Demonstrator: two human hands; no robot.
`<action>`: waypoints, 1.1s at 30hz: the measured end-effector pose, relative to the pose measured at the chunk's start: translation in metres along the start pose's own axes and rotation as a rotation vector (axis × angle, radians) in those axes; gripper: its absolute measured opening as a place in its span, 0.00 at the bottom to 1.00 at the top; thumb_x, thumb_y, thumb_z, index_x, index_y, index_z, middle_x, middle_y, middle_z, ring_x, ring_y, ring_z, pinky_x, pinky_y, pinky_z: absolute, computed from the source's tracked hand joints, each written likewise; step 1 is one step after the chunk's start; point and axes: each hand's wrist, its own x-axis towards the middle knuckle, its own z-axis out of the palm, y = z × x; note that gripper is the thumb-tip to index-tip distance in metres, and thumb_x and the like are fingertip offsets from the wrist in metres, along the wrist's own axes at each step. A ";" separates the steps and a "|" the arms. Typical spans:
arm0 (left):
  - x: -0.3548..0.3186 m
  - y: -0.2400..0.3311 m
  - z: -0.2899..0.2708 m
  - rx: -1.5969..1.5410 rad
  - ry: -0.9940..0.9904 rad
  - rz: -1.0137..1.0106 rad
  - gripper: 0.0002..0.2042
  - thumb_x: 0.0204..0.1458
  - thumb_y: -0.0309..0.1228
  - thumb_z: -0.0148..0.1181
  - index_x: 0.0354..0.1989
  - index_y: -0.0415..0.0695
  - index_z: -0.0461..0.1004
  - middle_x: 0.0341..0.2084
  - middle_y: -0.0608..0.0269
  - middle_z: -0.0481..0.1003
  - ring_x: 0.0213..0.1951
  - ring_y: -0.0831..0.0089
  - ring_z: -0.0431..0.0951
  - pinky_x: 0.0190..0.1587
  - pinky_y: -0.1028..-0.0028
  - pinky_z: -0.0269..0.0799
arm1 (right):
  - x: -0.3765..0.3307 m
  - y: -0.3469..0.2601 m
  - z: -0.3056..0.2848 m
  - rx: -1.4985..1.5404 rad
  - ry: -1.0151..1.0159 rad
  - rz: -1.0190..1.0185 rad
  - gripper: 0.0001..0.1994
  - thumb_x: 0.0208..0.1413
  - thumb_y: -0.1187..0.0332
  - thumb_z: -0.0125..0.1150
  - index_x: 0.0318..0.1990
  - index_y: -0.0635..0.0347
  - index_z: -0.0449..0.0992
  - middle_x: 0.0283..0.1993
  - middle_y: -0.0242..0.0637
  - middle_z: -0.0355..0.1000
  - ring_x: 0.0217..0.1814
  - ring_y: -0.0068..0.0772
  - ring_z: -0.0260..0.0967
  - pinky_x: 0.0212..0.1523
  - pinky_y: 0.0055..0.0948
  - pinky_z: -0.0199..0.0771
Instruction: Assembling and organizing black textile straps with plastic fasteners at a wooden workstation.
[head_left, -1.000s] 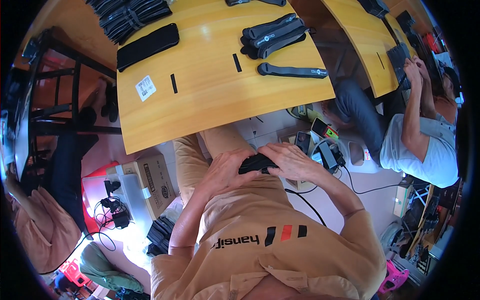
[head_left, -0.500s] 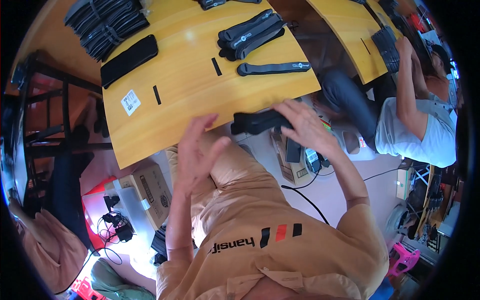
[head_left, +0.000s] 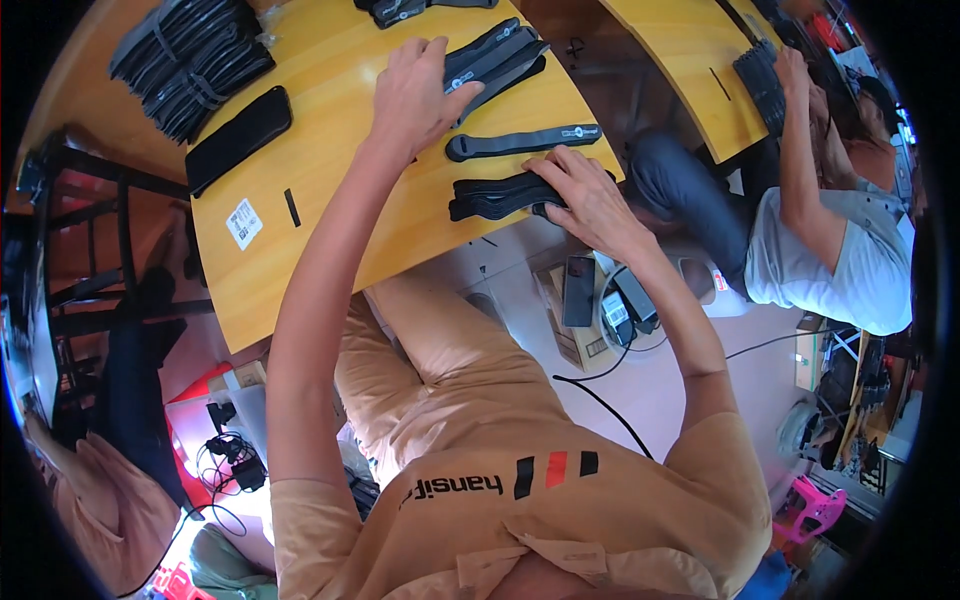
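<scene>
Yellow wooden bench (head_left: 330, 230), curved edge toward the person. Label (head_left: 243, 222): small white rectangular sticker with dark print, lying flat on the bench near its left end; just right of it a short black strip (head_left: 292, 207), apart from the sticker. Flat black pouch (head_left: 238, 139), oblong, above the label. Banded bundles of black pieces (head_left: 190, 60) heaped at the far left corner. Left hand (head_left: 418, 95): palm down, fingers spread, resting on the bench with fingertips touching a stack of black flat handle-shaped pieces (head_left: 495, 58) with a small light mark; not closed around anything. Single black strap-like piece (head_left: 523, 141), long and narrow with a rounded end and pale print, lies alone between the two hands. Right hand (head_left: 590, 195): pressed on top of a layered stack of black pieces (head_left: 495, 195) at the bench's near edge, fingers curled over its right end, grasping it; the stack overhangs the edge slightly. Floor below the bench: open cardboard box (head_left: 580, 310) holding a dark flat device and a grey plug-like item with cable. Second yellow bench (head_left: 690, 60) at upper right, where another person's hand (head_left: 790, 70) rests on a dark stack.
</scene>
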 end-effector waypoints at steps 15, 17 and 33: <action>0.045 -0.015 0.041 0.226 -0.624 -0.311 0.43 0.28 0.62 0.64 0.52 0.46 0.65 0.47 0.54 0.70 0.49 0.58 0.72 0.51 0.53 0.63 | 0.006 0.013 0.011 -0.006 0.072 -0.061 0.26 0.38 0.74 0.64 0.50 0.58 0.66 0.42 0.40 0.62 0.45 0.44 0.63 0.46 0.38 0.64; 0.049 -0.009 0.041 0.231 -0.652 -0.316 0.43 0.28 0.60 0.65 0.52 0.46 0.65 0.47 0.54 0.71 0.49 0.59 0.73 0.50 0.55 0.64 | 0.007 0.015 0.012 -0.008 0.081 -0.059 0.26 0.38 0.74 0.64 0.50 0.58 0.66 0.43 0.40 0.62 0.45 0.44 0.63 0.46 0.38 0.64; 0.037 -0.048 0.006 -0.725 -0.499 -0.695 0.30 0.32 0.46 0.66 0.41 0.34 0.72 0.30 0.57 0.75 0.28 0.72 0.76 0.32 0.76 0.71 | 0.010 0.019 0.016 -0.165 0.282 -0.122 0.28 0.39 0.66 0.66 0.52 0.58 0.66 0.45 0.41 0.62 0.49 0.43 0.59 0.52 0.39 0.58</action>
